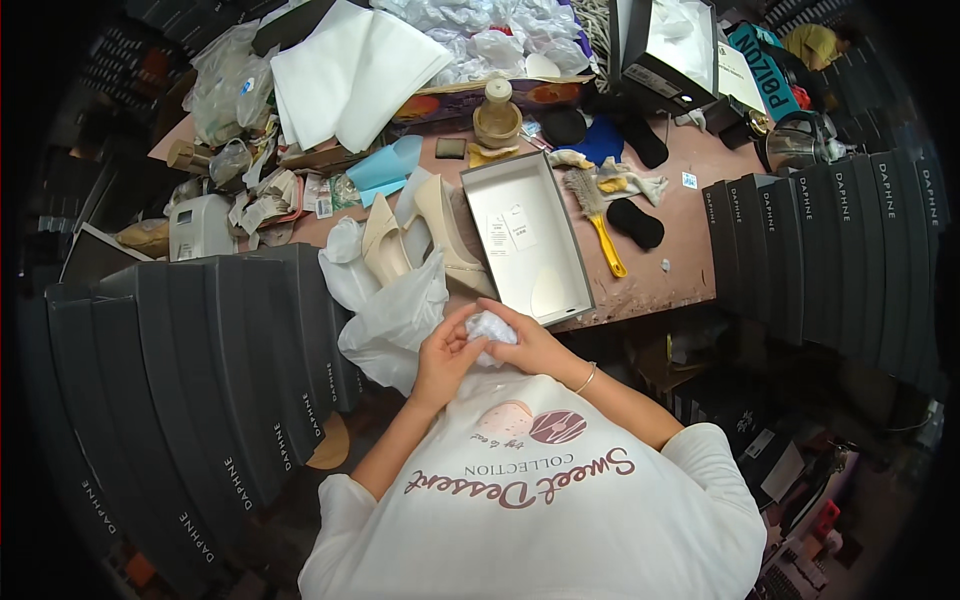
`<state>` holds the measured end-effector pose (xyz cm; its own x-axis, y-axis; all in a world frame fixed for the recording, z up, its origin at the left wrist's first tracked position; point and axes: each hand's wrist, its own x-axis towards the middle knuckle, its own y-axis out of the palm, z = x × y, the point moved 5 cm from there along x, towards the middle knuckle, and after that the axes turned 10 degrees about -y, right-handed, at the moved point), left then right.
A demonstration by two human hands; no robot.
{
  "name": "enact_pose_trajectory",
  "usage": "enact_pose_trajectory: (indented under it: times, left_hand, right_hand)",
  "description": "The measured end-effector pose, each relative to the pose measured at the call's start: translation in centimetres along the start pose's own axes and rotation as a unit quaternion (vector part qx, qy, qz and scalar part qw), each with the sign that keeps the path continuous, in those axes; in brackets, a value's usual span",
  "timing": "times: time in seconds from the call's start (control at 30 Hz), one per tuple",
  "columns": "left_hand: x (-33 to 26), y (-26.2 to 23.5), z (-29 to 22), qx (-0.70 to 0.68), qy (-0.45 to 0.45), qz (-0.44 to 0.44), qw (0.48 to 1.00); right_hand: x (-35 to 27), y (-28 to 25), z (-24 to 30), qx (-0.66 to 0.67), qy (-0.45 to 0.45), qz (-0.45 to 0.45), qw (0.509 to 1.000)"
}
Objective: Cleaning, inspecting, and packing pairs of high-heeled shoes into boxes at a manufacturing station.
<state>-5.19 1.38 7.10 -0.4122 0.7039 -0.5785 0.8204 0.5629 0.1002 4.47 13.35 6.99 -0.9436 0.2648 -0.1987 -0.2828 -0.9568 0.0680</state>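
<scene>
Close to my body, both hands hold a crumpled ball of thin white wrapping (491, 328); whether it is paper or plastic I cannot tell. My left hand (447, 352) closes on it from one side and my right hand (530, 345) from the other, fingertips meeting at the top. Just beyond lies a pair of beige high-heeled shoes (447, 235), partly on a white plastic bag (395, 325) that hangs over the table edge. Right of the shoes, an open shoebox tray (570, 270) with white inside holds small printed cards (512, 228).
Dark shoeboxes stand in rows at left (215, 370) and right (820, 250). A yellow-handled brush (604, 235) and black pads (635, 224) lie on the pink table (680, 255). Farther back are a jar (497, 118), white sheets (355, 75), a bin of crumpled plastic (490, 40) and another shoebox (668, 50).
</scene>
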Motion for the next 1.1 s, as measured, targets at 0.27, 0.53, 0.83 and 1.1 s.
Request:
enact_pose_trajectory:
  times: [0.27, 0.53, 0.83, 1.1]
  left_hand:
    - [2.5, 2.7, -0.3, -0.337, 0.004, 0.039, 0.941]
    - [6.8, -1.4, -0.4, -0.275, 0.022, -0.027, 0.961]
    - [15.8, -7.9, -7.0, 0.558, -0.025, -0.175, 0.811]
    - [16.6, -8.1, -4.9, 0.514, -0.036, -0.203, 0.832]
  right_hand:
    - [2.2, 1.0, 1.8, -0.274, -0.192, 0.000, 0.942]
    - [2.3, -7.9, -3.8, -0.373, 0.025, 0.125, 0.919]
    - [4.0, -7.1, -7.9, -0.716, -0.185, 0.220, 0.636]
    - [5.5, -12.1, -5.4, -0.402, -0.103, 0.039, 0.909]
